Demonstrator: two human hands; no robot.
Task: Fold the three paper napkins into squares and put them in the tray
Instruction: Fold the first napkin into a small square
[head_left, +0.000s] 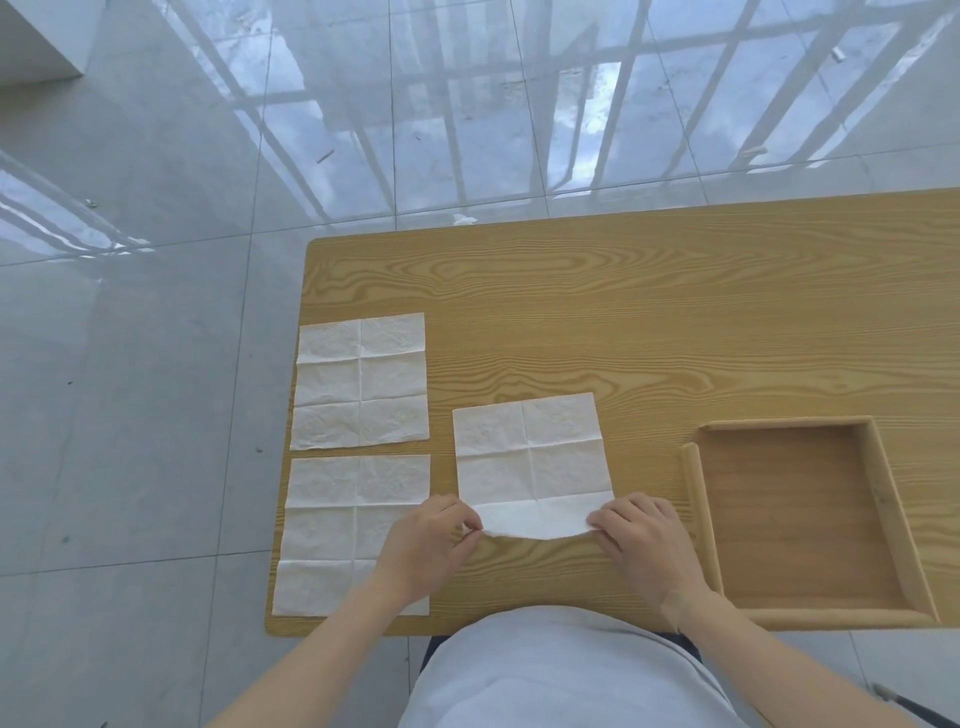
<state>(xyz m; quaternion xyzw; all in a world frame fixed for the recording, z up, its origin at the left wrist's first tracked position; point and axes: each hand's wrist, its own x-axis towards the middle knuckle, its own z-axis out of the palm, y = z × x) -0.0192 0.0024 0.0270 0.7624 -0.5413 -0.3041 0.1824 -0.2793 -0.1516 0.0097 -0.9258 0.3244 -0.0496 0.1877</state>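
Observation:
Three white paper napkins lie unfolded on the wooden table (623, 312). The middle napkin (530, 457) is in front of me; its near edge is lifted off the table. My left hand (431, 540) pinches its near left corner, and my right hand (644, 545) pinches its near right corner. A second napkin (361, 382) lies flat at the far left. The third napkin (337, 535) lies flat at the near left, partly under my left forearm. The wooden tray (698, 514) sits at the right with nothing in it.
The table's left edge runs just beside the two left napkins, and its near edge is against my body. Glossy grey floor tiles (156, 364) surround the table, with a small white scrap (464, 219) on the floor beyond the far edge.

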